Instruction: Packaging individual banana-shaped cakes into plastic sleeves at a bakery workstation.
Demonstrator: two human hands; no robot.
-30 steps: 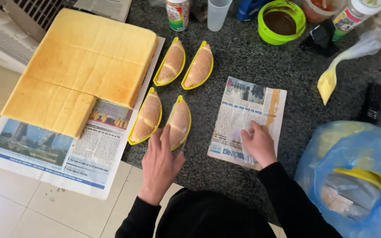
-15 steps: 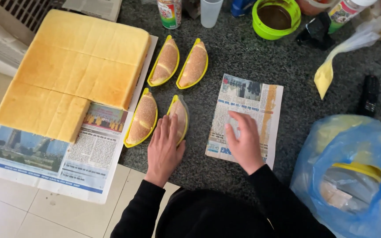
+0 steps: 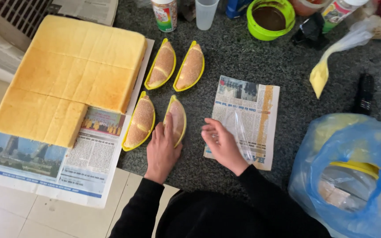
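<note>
My left hand [image 3: 162, 149] lies flat on the near right cake wedge in its yellow half-moon tray [image 3: 178, 118], fingers spread over it. My right hand [image 3: 221, 143] hovers at the left edge of a small newspaper sheet [image 3: 248, 115], fingers curled by a clear plastic film [image 3: 240, 130]; whether it pinches the film I cannot tell. Three more filled yellow trays sit nearby: one beside my left hand [image 3: 140, 121] and two further back [image 3: 162, 65] [image 3: 191, 67]. A big slab of yellow sponge cake [image 3: 69, 76], scored into squares, rests on newspaper at the left.
A piping bag with yellow cream [image 3: 331, 61], a green bowl of brown paste [image 3: 270, 18], a clear cup [image 3: 207, 13] and jars line the back. A blue plastic bag [image 3: 353, 172] holding packets sits at the right. The dark stone counter [image 3: 243, 57] ends at my body.
My right hand slid from the middle of the small newspaper to its left edge, toward my left hand. The left hand stayed on the near right wedge.
</note>
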